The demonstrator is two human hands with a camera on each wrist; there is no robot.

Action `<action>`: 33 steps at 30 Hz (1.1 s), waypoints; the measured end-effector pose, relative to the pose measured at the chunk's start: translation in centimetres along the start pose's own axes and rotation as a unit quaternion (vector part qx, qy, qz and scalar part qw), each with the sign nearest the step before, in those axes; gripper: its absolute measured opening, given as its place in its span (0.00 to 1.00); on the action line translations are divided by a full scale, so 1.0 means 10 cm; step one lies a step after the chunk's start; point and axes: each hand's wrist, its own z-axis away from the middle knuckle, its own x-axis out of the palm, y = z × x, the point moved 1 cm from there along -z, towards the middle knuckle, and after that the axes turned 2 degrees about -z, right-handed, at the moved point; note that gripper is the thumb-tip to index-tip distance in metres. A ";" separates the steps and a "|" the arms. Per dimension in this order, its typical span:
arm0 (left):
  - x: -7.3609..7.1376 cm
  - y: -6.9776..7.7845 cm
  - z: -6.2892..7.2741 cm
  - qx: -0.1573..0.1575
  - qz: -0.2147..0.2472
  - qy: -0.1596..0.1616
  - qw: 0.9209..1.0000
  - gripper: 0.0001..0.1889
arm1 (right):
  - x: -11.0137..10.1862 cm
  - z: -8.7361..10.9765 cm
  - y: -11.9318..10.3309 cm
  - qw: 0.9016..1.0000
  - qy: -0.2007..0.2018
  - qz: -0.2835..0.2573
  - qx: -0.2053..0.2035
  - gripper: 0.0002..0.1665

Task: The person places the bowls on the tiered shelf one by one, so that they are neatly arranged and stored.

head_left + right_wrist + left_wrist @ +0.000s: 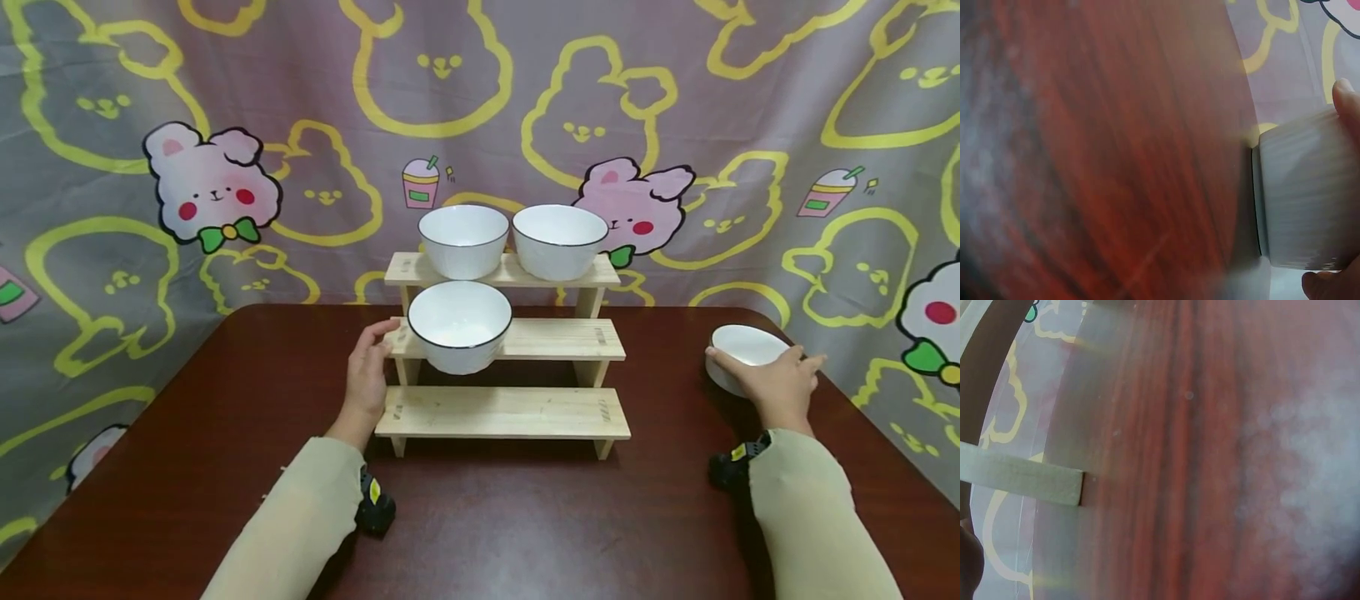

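Head view: the right hand [776,382], at right of frame, grips a white bowl [738,348] on the desk [495,517], thumb and fingers curled over its rim. The left hand [367,375], left of centre, rests loosely spread against the wooden stepped rack [558,337].

Left wrist view: blurred; grip not visible.

Right wrist view: fingertips [1346,100] clasp the bowl's wall at right edge.

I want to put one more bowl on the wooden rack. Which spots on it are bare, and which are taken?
The bottom step is wholly bare. The middle step is bare right of its one bowl. The top step is crowded: two bowls fill it. The left hand rests against the rack's left side.
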 end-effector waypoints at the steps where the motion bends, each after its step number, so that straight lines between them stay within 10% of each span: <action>1: 0.00 0.00 0.00 0.000 0.001 0.000 1.000 0.19 | 0.00 0.00 -0.01 1.000 0.001 0.002 0.003 0.79; 33: 0.00 0.04 0.01 -0.010 0.012 0.007 1.000 0.19 | -0.02 0.07 -0.02 1.000 0.013 0.009 -0.001 0.73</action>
